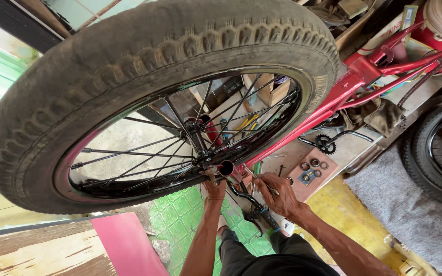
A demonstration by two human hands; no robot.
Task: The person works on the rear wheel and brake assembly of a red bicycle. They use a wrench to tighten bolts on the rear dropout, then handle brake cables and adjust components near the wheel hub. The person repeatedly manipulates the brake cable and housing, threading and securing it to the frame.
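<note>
2 bare hands work at the hub of a fat-tyred bicycle wheel (144,102) on an upturned red bicycle frame (333,97). The left hand (214,188) reaches up with its fingers (210,176) pressed together around the axle end, just below the hub where the black spokes meet. The right hand (278,193) sits just beside it, its fingers (264,180) curled and pinching a slim metal tool (249,173) whose tip points toward the axle; whether the tool sits on a nut I cannot tell.

Above and to the left of both sets of fingers, the wheel fills most of the view. Judged from its thick, dusty knobbed rubber and steel rim, it will handle as heavy and stiff, prone to swing once loose, and the glossy black rim looks slippery. Likely the surest hold is low on the tyre with 1 hand while the other steadies the axle; thin spokes would flex and pinch.

Right of the right fingers, a brown tray (310,174) with several metal rings lies on the floor, near a loose chainring (326,144). Below the fingers lies a green patterned mat (180,214).
</note>
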